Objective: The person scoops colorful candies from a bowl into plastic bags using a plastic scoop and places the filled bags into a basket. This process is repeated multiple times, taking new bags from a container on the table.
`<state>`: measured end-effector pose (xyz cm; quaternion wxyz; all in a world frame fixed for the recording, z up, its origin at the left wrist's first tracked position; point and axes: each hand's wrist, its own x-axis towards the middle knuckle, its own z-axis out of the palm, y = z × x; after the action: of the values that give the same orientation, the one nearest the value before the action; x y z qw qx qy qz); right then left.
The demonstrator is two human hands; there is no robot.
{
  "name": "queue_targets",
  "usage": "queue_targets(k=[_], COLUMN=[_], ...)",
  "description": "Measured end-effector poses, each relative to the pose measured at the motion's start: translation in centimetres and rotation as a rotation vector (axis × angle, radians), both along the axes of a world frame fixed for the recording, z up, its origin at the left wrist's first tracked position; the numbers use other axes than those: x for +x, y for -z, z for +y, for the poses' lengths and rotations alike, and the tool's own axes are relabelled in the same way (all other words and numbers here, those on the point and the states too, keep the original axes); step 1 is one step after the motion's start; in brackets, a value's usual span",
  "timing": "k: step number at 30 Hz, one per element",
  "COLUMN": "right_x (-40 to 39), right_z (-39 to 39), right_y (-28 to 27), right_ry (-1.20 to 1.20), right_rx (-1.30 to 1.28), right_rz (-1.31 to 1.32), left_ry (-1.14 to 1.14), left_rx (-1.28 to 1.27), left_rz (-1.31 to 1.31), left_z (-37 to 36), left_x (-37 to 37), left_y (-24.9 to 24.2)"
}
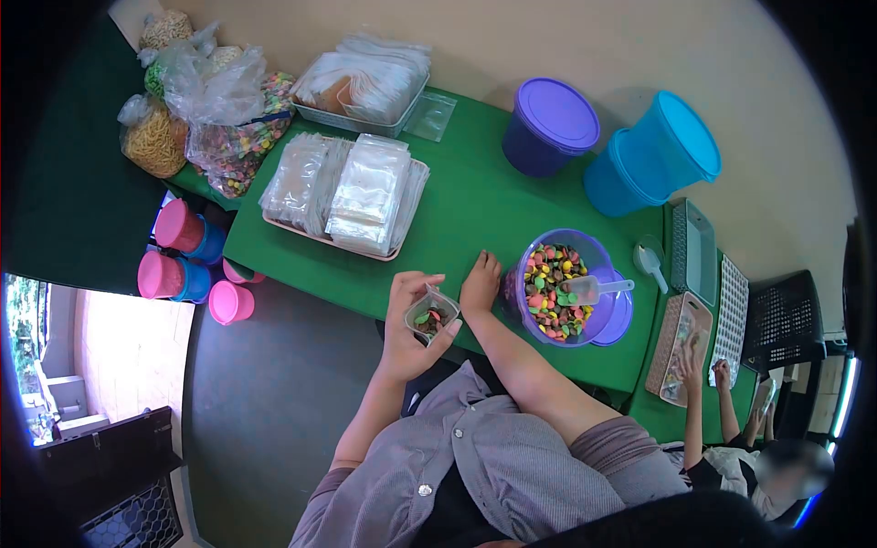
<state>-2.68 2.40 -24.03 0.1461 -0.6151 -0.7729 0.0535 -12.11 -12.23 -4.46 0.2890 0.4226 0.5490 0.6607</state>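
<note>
Bag [431, 316], clear and small, with colored candies low inside, is held up left of the tub [597, 320], at the table's near edge. The fingers of the left hand [411, 320] curve round it, thumb on one side and fingers on the other, closed on its walls, with its mouth open. The right hand [480, 285] lies between bag and tub, on the green cloth [457, 201], fingers together and slightly bent; whether anything is under them cannot be told. In the tub, a scoop [594, 289] lies on candies [553, 283]. A purple lid [617, 315] shows at the tub's right, and a spoon [650, 262] farther right. Beyond the tub stands a purple bucket [548, 128]; well left of the tub, a tray [398, 248] holds stacked clear bags [367, 192].
</note>
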Motion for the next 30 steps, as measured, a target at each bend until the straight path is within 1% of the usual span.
queue_targets(k=[2,3,5,9,11,13,14,15,16,18,19,20,22,23,25,26,27,28,29,30], right_x=[0.9,1.2,1.7,0.5,-0.9,-1.8,-1.7,-1.3,-0.5,1.6,3.4,5.6,9.9,11.5,14.2,15.2,15.8,16.3,16.7,16.9], right_z=[0.3,0.3,0.6,0.4,0.0,-0.9,-1.5,-2.3,-2.8,-3.2,-2.9,-2.0,0.2,1.2,2.6,3.1,3.4,3.4,3.1,2.8], right_y=[-0.5,-0.6,-0.9,-1.3,-1.7,-4.8,-7.6,-10.6,-13.3,-17.8,-19.0,-19.9,-20.9,-20.8,-19.9,-19.2,-19.0,-18.8,-18.6,-18.9], right_ry=[-0.134,-0.129,-0.205,-0.211,-0.286,-0.43,-0.525,-0.617,-0.606,-0.693,-0.617,-0.543,-0.373,-0.335,-0.285,-0.264,-0.245,-0.247,-0.268,-0.285], right_rx=[-0.051,-0.048,-0.04,-0.068,-0.154,-0.118,-0.134,-0.149,-0.141,-0.064,-0.028,0.01,-0.028,-0.061,-0.091,-0.229,-0.368,-0.362,-0.265,-0.167], right_rz=[0.092,0.096,0.14,0.225,0.318,0.418,0.588,0.758,0.759,0.736,0.734,0.735,0.744,0.766,0.787,0.762,0.736,0.741,0.69,0.638], left_ry=[0.006,0.012,0.02,0.048,0.016,0.001,-0.026,-0.038,-0.025,-0.063,-0.034,-0.035,-0.05,-0.049,-0.011,-0.006,0.096,0.198,0.252,0.257], left_rx=[-0.007,-0.004,0.0,-0.008,-0.004,0.036,0.071,0.035,0.037,0.088,0.117,0.122,0.158,0.159,0.18,0.183,0.167,0.151,0.157,0.159], left_rz=[-0.001,0.003,-0.003,0.051,0.016,0.025,0.028,-0.051,-0.05,-0.144,-0.226,-0.224,-0.132,-0.133,-0.31,-0.31,-0.365,-0.416,-0.446,-0.44], left_z=[0.3,0.4,1.0,1.7,2.3,2.9,3.2,3.2,3.2,3.2,3.2,3.5,4.2,4.9,6.7,7.5,8.3,8.9,9.3,9.6], left_x=[0.3,0.5,0.9,1.1,1.2,1.0,0.9,0.9,0.7,0.0,-0.2,-0.3,-0.2,0.5,2.4,2.6,2.8,3.0,3.2,3.2], left_y=[-0.2,-0.4,-0.5,-1.0,-1.5,-1.7,-1.8,-2.5,-3.1,-4.2,-4.4,-4.7,-5.0,-5.5,-6.5,-6.1,-5.5,-5.0,-4.5,-4.1])
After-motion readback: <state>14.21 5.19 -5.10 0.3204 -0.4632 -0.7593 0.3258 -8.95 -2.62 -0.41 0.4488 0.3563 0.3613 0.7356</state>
